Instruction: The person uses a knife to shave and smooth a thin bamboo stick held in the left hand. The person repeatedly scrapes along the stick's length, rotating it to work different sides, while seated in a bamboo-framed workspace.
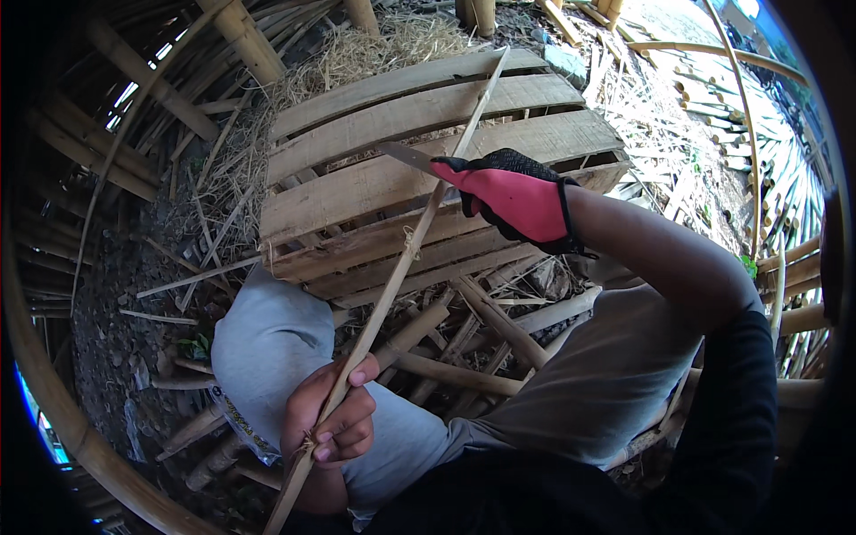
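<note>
A long split bamboo strip (378, 312) runs slantwise from the lower edge, over my lap, to the far side of a slatted wooden crate (334, 201). My bare left hand (330, 410) is wrapped round its near part, by a frayed node. My right hand (522, 201), in a pink and black glove, is closed on a knife whose blade (408, 158) points left across the strip above the crate. The handle is hidden in the glove. Fingers and blade meet the strip there; whether the edge bites into it, I cannot tell.
The crate stands before my knees, in grey trousers (588, 366). Beneath me lie crossed bamboo poles (464, 373). Straw and shavings (357, 58) heap behind the crate. Several cut bamboo lengths (794, 160) lie at the far right. A curved bamboo pole (85, 437) borders the left.
</note>
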A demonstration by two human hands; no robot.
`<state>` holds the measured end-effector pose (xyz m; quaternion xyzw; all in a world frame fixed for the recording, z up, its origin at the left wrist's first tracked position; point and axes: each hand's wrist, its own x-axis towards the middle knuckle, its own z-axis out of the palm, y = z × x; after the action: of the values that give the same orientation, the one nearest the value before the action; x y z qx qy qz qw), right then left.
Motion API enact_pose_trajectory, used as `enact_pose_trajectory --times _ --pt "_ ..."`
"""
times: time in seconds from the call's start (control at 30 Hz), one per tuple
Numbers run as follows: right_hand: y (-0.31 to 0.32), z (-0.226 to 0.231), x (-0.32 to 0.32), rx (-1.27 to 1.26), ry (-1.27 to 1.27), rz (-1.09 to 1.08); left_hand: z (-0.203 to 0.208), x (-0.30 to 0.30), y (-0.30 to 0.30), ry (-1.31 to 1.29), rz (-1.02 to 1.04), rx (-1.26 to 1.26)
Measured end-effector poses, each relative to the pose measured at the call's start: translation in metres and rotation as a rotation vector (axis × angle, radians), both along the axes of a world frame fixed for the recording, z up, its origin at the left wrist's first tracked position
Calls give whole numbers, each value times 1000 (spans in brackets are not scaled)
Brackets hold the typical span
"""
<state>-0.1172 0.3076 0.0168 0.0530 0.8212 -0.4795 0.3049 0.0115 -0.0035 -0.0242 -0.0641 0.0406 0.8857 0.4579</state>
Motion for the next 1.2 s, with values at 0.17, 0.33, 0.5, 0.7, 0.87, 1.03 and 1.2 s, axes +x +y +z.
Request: enact_pose_trajectory --times 0.17,0.33,0.5,0.7,0.87,1.03,1.2 --pt "-36 -16 28 -49 240 124 6 5 -3 27 31 -29" --pt "-19 5 19 -1 166 73 2 -1 2 -11 14 15" --pt "-23 13 22 -9 -4 46 0 1 -2 6 23 12" --pt "-36 15 32 9 55 136 3 5 0 1 27 -22" --pt "-6 -8 8 -109 -138 -205 1 -3 3 -1 -1 1" --pt "-23 2 24 -84 -9 111 -4 3 1 -13 24 -20" --pt "-38 9 45 -120 -114 93 6 -1 2 57 -22 -83"
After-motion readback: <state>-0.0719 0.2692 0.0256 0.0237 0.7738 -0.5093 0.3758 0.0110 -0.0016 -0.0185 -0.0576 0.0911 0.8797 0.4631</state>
